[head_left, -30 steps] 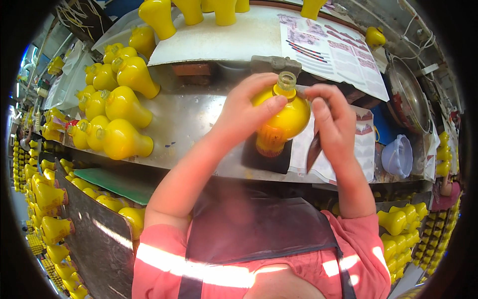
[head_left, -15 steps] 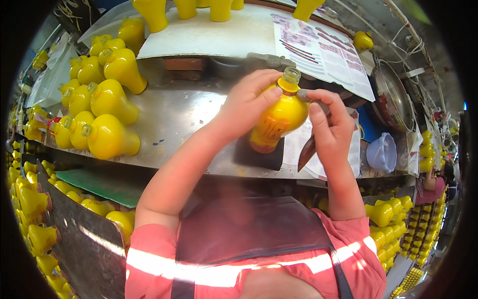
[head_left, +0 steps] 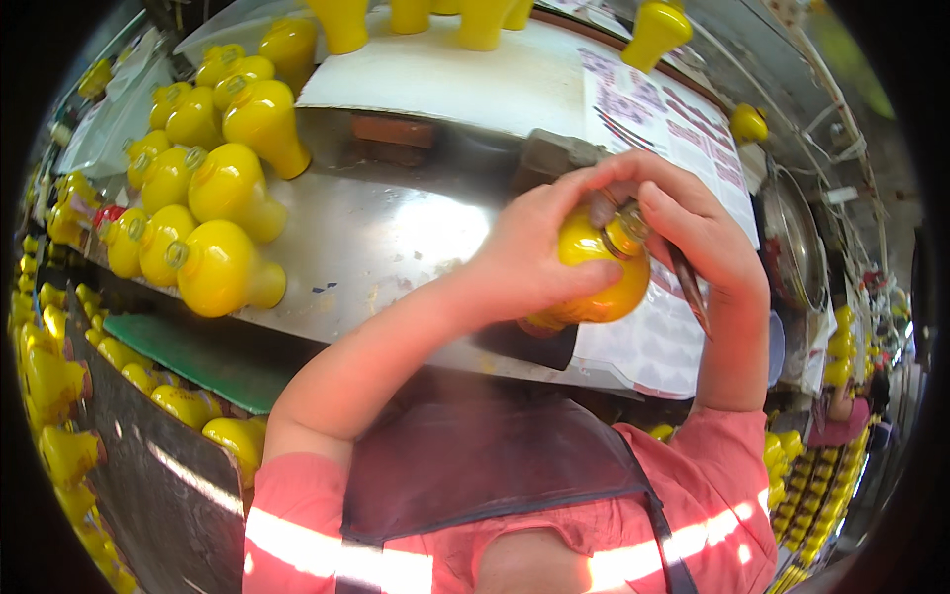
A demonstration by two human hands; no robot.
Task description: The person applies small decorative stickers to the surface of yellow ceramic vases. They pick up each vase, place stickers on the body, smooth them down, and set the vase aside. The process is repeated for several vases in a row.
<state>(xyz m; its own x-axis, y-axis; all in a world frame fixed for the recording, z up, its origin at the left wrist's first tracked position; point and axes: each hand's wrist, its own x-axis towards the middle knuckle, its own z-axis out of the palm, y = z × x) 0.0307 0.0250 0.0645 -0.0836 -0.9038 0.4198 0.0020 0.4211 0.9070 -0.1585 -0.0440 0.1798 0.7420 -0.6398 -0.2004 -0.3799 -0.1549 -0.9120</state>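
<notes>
My left hand [head_left: 534, 247] is wrapped round a yellow bulbous glass bottle [head_left: 635, 282], its thumb lying across the front. The bottle leans to the right, its clear neck [head_left: 627, 228] pointing up and right; its base is partly hidden above a black pad [head_left: 554, 348]. From the right, my right hand [head_left: 708, 233] arches over the shoulder and neck, fingertips at the neck ring. A dark, pointed, blade-like tool [head_left: 690, 289] is tucked in that hand, tip downward. One fingertip at the neck bears something grey [head_left: 602, 210], perhaps a finger cover.
Rows of yellow bottles [head_left: 223, 269] stand at the left of the metal table [head_left: 366, 238]. Printed paper [head_left: 638, 346] lies under my right arm. Behind are a brick [head_left: 393, 131], a dark block [head_left: 554, 158] and a white board [head_left: 426, 84]. A metal basin [head_left: 792, 238] is at right.
The bottle has tipped from nearly upright to leaning right, and sits lower. My right hand has moved from beside the neck to over it. My left thumb has come across the front.
</notes>
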